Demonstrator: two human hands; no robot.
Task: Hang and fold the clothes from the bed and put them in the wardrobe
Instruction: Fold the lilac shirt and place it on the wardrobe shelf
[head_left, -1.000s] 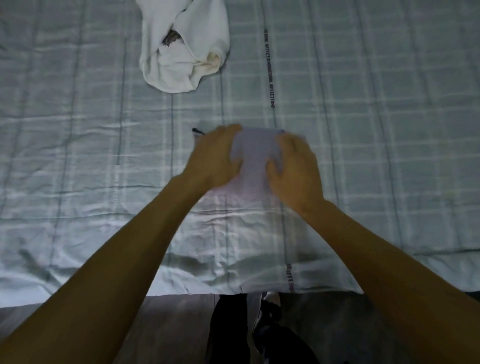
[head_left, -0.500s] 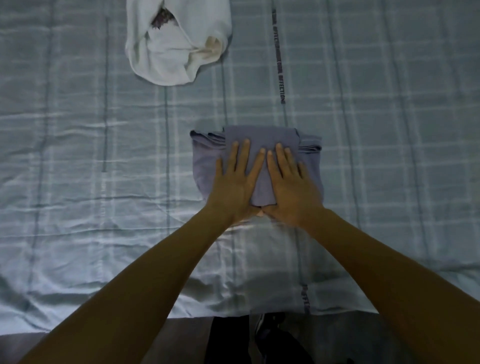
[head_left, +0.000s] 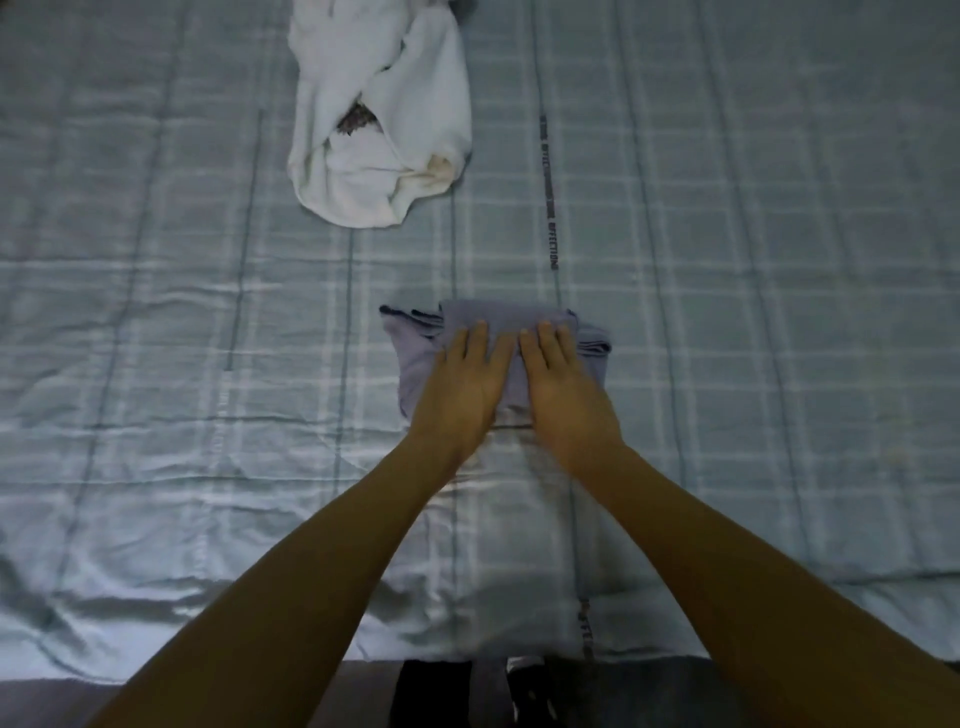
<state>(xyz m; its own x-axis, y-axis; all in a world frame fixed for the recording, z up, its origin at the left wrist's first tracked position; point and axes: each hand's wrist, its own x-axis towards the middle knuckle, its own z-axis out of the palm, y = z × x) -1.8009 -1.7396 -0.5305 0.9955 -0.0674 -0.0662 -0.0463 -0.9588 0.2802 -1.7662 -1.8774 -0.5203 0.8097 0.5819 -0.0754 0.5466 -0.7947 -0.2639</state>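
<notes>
At the near edge of the bed (head_left: 753, 364), down at 6 o'clock, a strip of dark floor (head_left: 208, 701) shows, and both bare forearms reach out from there over the checked sheet. A second ago the two hands were curled and blurred, bringing a flap of cloth over; half a second ago they lay flat with fingers fanned. Now the left hand (head_left: 465, 382) and the right hand (head_left: 563, 387) rest side by side, palms down, fingers straight and drawn closer together, gripping nothing, just pressing on the grey folded garment (head_left: 415, 358). To my eye the last fold is made and this is the smoothing pass, so the piece looks about ready to be lifted off. It lies as a compact packet near the middle of the bed, layered edges showing at its 9 and 3 o'clock sides.

Further off, at about 11 o'clock from the packet and well apart from it, a white garment (head_left: 374, 130) lies crumpled and unfolded, something dark showing inside it; that one seems still to do.

No wardrobe, basket or hanger is in sight, so nothing here is holding any clothes
</notes>
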